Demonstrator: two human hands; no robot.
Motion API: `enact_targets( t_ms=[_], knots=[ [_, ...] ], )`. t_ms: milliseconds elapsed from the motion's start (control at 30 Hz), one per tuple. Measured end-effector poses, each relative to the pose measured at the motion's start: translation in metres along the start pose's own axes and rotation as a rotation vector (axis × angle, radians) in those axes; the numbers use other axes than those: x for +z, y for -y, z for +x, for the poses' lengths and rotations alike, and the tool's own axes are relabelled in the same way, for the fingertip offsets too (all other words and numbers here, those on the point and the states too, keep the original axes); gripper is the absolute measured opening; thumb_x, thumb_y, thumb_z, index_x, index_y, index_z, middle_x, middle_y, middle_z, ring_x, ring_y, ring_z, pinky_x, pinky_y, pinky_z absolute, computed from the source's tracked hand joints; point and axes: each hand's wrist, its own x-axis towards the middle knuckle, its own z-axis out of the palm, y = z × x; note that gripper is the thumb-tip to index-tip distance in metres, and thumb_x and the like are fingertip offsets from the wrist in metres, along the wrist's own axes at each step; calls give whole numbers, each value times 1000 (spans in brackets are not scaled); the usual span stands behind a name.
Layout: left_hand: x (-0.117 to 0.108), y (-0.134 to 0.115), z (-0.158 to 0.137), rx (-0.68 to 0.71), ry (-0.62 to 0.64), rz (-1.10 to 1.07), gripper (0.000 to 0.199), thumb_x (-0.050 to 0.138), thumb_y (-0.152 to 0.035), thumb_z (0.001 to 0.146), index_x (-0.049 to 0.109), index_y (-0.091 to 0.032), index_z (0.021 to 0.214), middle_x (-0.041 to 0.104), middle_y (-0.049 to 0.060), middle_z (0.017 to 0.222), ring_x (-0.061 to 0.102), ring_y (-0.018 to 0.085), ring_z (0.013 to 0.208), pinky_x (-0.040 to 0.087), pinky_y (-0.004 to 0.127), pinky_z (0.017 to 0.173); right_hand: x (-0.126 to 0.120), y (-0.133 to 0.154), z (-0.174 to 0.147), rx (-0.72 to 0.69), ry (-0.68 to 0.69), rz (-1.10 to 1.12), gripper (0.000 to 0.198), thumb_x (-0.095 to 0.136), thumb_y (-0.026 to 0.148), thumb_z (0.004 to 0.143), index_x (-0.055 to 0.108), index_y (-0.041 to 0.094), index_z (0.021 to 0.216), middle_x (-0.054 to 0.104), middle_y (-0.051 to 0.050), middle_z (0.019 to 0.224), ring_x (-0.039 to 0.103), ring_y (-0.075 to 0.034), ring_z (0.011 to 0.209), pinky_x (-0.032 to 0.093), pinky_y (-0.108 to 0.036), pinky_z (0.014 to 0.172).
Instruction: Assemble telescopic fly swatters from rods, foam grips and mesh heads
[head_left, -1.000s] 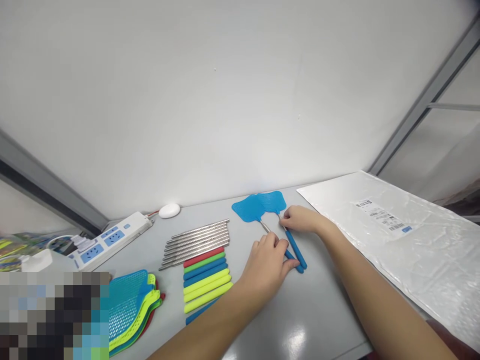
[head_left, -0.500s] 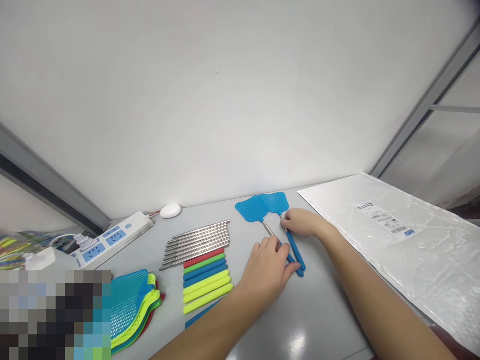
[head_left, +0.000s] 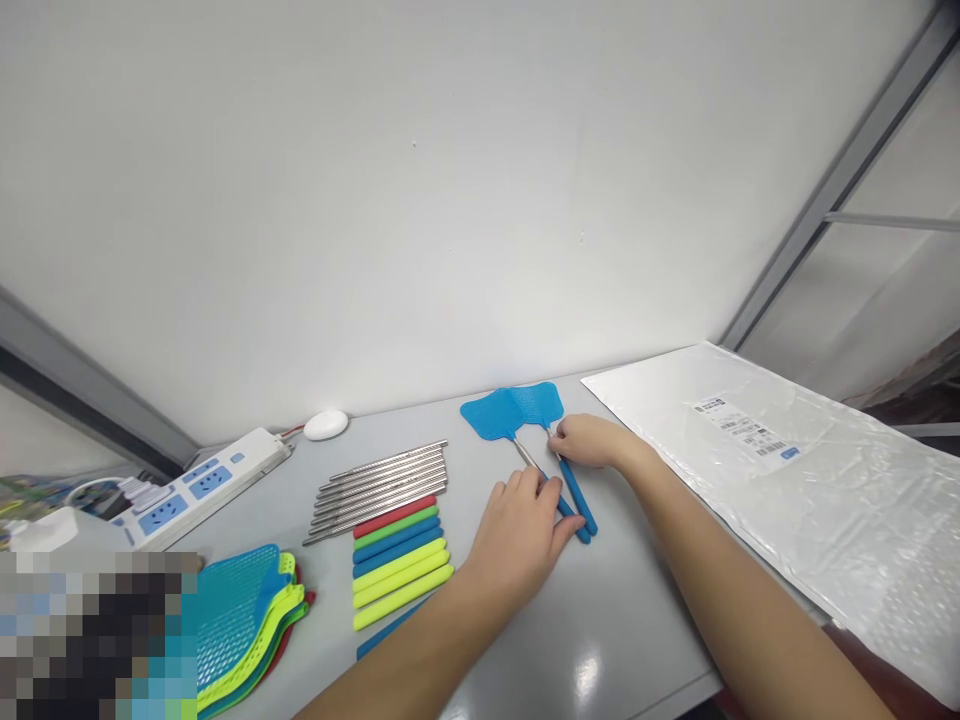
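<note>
Two blue fly swatters lie on the grey table, their heads overlapping near the wall. My left hand (head_left: 517, 530) has its fingers closed around the handle of the left fly swatter (head_left: 486, 415). Higher up and to the right, my right hand (head_left: 589, 441) pinches the metal shaft of the right fly swatter (head_left: 541, 402), just above its blue grip. The lower ends of both handles almost meet. Left of my left hand, red, green, blue and yellow handle grips (head_left: 401, 577) lie in a row, below several metal rods (head_left: 382, 485). My left forearm partly covers one blue grip (head_left: 390, 630).
A stack of loose swatter heads (head_left: 240, 610) sits at the lower left, partly behind a pixelated patch. A white power strip (head_left: 217, 485) with plugs and a white oval device (head_left: 325, 425) lie further back. A shiny white packaging sheet (head_left: 810, 510) with a label covers the right side.
The view has turned slightly, so everything sits a little further left. Both hands keep their grip on the fly swatters, which lie as before.
</note>
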Motion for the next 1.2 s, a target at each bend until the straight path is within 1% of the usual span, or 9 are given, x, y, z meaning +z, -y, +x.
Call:
enact_targets(
  t_ms=[167,267,367,467,633,767,900,1033,1200],
  knots=[
    [0,-2,-1,28,-12,102,40,41,-49,96,56,-18,117,57,10,103,55,28,93,44,40,74,0,-1,-1,8,-21,34,33,58,35,94,58,17,121,59,-9,123,62,-21,102,53,-42,86],
    [-3,-2,-4,73,-25,175,49,40,-53,95,50,-18,127,58,11,103,55,28,91,44,40,72,-2,-2,-3,-8,-103,51,33,58,36,93,58,17,120,60,-9,121,62,-20,100,53,-41,85],
    [-12,-2,-9,148,-24,217,49,39,-57,94,52,-18,122,60,9,100,55,27,89,43,39,72,-7,1,-7,-21,-252,53,27,46,35,98,63,14,102,66,-8,101,63,-19,87,51,-34,76],
    [-25,3,-21,222,-23,239,41,36,-53,97,56,-18,109,59,7,94,54,24,85,41,37,71,-7,10,-10,-54,-406,54,37,32,33,100,59,17,81,65,-6,78,59,-18,71,40,-29,60],
    [-47,27,-71,311,14,266,35,44,-49,95,56,-18,107,58,5,91,52,22,83,38,36,69,5,38,-15,-196,-529,83,34,32,38,98,48,22,72,57,0,62,48,-15,56,28,-27,52],
    [-57,52,-135,219,-11,241,29,54,-43,92,56,-19,109,59,6,97,52,24,88,37,38,74,18,61,-20,-317,-552,108,32,34,38,97,43,23,71,53,2,58,45,-14,53,24,-27,51],
    [-53,66,-187,41,-140,171,20,56,-35,93,57,-20,105,59,6,99,51,23,90,37,40,82,30,82,-30,-412,-540,105,32,36,39,97,44,23,70,55,2,58,45,-14,51,22,-27,51],
    [-43,62,-203,-123,-234,153,21,54,-33,93,56,-20,110,57,8,103,50,24,91,39,40,80,35,102,-32,-477,-524,71,29,38,36,96,50,23,74,61,0,64,50,-15,55,22,-27,51],
    [-38,54,-202,-199,-230,128,12,53,-30,94,60,-21,96,56,6,96,49,23,85,40,40,76,20,127,-7,-572,-472,23,20,41,30,95,59,22,93,68,-4,87,59,-17,70,32,-25,55]
  ],
)
